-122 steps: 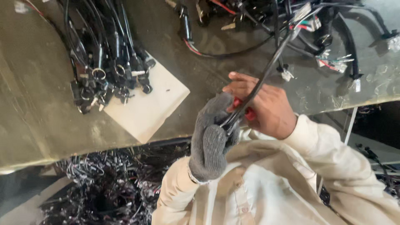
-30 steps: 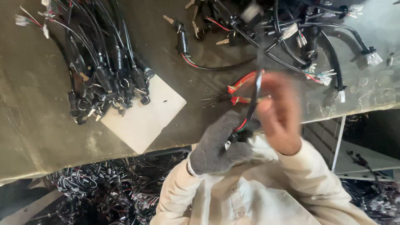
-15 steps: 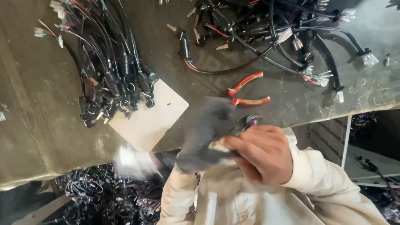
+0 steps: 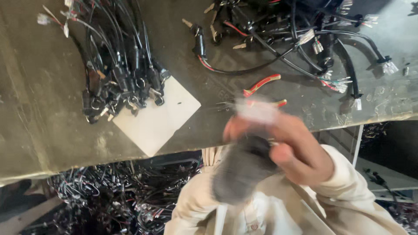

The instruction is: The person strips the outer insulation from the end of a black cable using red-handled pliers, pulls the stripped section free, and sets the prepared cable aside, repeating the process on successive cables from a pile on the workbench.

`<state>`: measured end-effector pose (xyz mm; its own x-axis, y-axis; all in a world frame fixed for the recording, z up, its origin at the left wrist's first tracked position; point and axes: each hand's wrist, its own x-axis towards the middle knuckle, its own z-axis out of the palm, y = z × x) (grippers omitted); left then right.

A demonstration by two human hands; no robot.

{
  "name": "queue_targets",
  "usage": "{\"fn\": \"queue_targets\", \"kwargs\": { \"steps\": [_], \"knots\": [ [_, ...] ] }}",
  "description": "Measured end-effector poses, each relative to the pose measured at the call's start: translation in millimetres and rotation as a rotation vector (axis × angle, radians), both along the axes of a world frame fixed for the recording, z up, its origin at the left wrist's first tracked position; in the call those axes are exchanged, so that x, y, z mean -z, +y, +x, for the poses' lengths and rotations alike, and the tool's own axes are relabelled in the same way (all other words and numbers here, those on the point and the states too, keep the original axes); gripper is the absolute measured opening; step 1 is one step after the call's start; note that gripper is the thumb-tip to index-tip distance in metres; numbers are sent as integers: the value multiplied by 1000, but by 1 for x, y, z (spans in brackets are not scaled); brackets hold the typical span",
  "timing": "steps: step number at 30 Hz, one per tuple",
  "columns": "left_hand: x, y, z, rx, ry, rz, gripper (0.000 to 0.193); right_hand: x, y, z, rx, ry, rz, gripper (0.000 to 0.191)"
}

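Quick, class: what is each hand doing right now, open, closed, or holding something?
Left hand: in a grey glove, blurred; its grip cannot be told.
Right hand: bare, fingers curled, closed around the gloved left hand.

Your one camera, worn on the head, looking steeply down.

You see the workbench from above, its far side toward the frame's top, with your own chest and sleeves at the bottom. Your hands sit very close and blurred; the wire bundles lie farther off. There is no second view.
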<state>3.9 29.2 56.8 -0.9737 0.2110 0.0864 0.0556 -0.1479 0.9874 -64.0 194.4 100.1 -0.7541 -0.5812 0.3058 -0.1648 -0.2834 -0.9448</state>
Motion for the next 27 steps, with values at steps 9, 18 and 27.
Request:
{"fn": "queue_targets", "kwargs": {
  "steps": [9,18,27],
  "knots": [
    [28,10,7,376,-36,-9,11,-9,42,-15,-127,-321,-293,45],
    [27,-31,-20,-106,-360,336,33,59,4,-30,472,-142,-135,49],
    [31,-52,-28,-307,45,-111,23,132,5,19,85,-295,417,47]
  ]
}}
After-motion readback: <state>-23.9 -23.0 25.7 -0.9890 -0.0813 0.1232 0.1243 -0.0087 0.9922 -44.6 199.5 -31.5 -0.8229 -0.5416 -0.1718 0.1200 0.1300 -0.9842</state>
